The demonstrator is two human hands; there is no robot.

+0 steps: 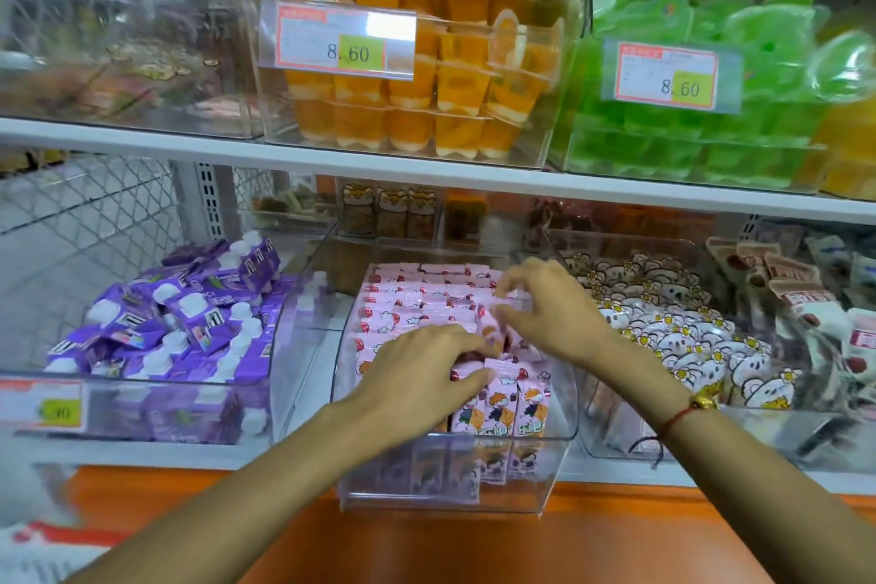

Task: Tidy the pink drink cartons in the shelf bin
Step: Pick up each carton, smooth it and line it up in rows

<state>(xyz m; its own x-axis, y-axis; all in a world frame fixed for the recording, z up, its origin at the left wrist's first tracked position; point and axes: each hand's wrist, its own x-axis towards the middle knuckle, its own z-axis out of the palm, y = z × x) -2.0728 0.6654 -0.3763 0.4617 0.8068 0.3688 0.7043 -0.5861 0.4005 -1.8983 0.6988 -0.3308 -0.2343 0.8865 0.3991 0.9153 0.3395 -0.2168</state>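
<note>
The pink cartons [417,299] sit in a clear bin [455,496] on the lower shelf [199,453], between a bin of purple pouches [180,322] and one of white cartoon packs [687,341].

The back rows lie in fairly even lines, tops showing. The muddle is at the front and middle right, where a few cartons stand upright against the front wall and one or two sit askew.

The left hand [422,375] rests palm down on the front cartons; its fingers curl over their tops and its grip looks closed on one of them, though the fingertips are partly hidden. The right hand [550,308] reaches in from the right, fingers bent, pinching a tilted carton [493,325] near the bin's middle. It is blurred, so the exact hold is hard to read.

By my reading, the task is well along: most of the bin looks ordered already. What seems left is to seat the tilted carton into its row and square the front ones with the rest.
</note>
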